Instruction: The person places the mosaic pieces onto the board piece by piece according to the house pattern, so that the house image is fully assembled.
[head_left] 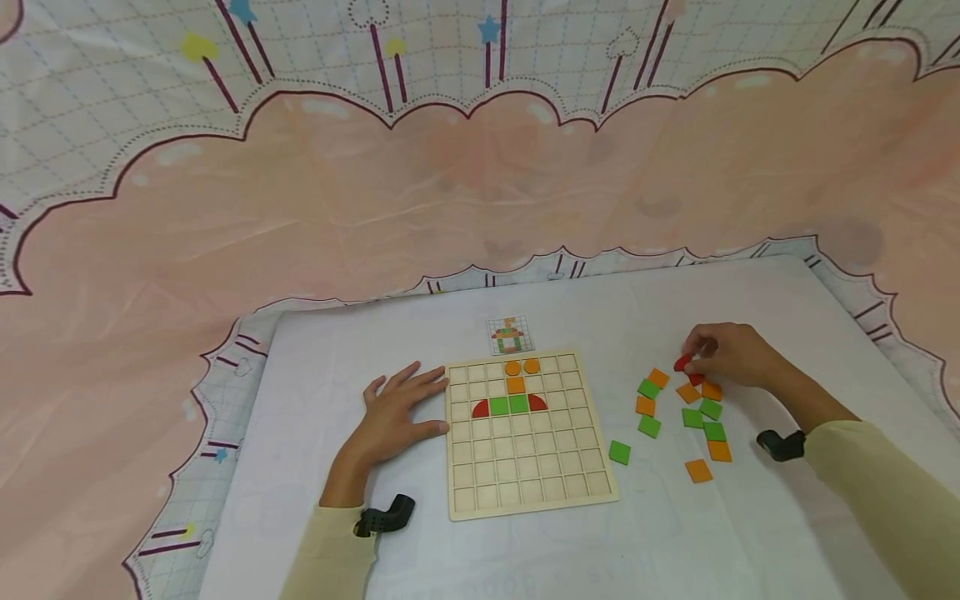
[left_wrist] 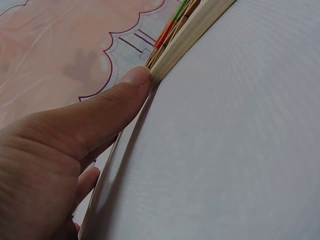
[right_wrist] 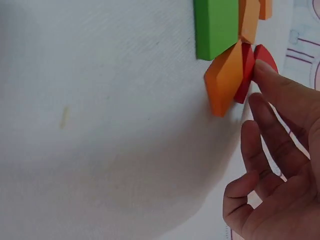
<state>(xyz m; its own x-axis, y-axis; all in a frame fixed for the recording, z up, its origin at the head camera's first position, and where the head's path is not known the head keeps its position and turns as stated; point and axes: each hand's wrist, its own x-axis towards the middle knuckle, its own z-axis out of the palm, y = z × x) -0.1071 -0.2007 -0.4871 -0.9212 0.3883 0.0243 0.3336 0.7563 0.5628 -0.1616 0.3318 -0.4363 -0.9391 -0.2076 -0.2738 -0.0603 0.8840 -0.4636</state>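
A pale wooden grid board (head_left: 517,479) lies on the white table. On it sit two orange round pieces (head_left: 512,367), an orange square (head_left: 515,385), two green squares (head_left: 498,406) and a red quarter-circle piece (head_left: 481,409) at either end. My left hand (head_left: 393,417) rests at the board's left edge, fingers spread, thumb (left_wrist: 135,77) touching the rim. Off to the right, my right hand (head_left: 729,354) pinches a red curved-edge piece (right_wrist: 266,57) between thumb and finger. Another red piece (right_wrist: 245,75) lies just beside it, against an orange square (right_wrist: 223,82).
Several loose green squares (head_left: 649,426) and orange squares (head_left: 698,472) are scattered right of the board. A small printed pattern card (head_left: 510,335) lies beyond the board's far edge. Patterned cloth (head_left: 480,192) hangs behind the table.
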